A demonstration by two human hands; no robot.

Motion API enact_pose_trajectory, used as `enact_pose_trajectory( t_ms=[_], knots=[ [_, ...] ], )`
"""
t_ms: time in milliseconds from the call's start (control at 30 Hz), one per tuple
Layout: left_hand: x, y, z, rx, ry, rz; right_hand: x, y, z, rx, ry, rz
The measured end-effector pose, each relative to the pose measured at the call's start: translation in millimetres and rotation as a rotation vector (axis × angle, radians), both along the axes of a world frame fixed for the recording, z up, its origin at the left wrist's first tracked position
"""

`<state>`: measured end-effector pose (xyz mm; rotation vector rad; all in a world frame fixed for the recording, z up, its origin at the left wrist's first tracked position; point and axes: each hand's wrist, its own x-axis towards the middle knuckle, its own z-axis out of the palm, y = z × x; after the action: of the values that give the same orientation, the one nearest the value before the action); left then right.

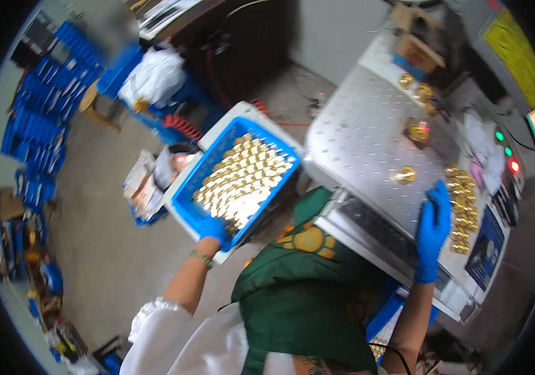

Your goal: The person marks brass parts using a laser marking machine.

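Observation:
My left hand (216,231), in a blue glove, reaches into the near corner of a blue plastic bin (183,190). Rows of shiny gold-coloured metal pieces (245,175) fill much of that bin; its fingers are blurred against the blue wall, so their grip cannot be made out. Over the perforated metal worktop (355,137), my right hand (433,231), gloved too, has its fingers stretched out with nothing visible in them. Beside it stands a block of gold pieces (461,209) in rows. A single gold piece (406,175) lies beyond its fingertips, and another (417,131) sits farther back.
The bin rests on a pale stand (242,107) left of the worktop. More gold pieces (423,94) and a cardboard box (418,53) are at the worktop's far end. Lit indicators (508,151) show at the right. Stacked blue trays (36,125) line the left wall.

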<state>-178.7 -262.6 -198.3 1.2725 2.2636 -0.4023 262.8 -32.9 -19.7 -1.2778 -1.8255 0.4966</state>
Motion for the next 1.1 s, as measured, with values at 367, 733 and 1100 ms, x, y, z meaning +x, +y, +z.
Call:
enact_pose_trajectory(
  t_ms=[367, 733, 1100],
  knots=[
    [-27.2, 4.3, -46.3, 0.394, -0.199, -0.088, 27.1, 25.4, 46.2, 0.171, -0.07, -0.161],
    [149.2, 209.5, 272.1, 1.198, -0.868, -0.449, 36.2, 94.9, 36.4, 0.245, -0.683, -0.17],
    [263.8, 280.5, 256.7, 0.425, -1.87, 0.081, 3.0, 52.0, 100.6, 0.034, 0.04, 0.236]
  ],
)
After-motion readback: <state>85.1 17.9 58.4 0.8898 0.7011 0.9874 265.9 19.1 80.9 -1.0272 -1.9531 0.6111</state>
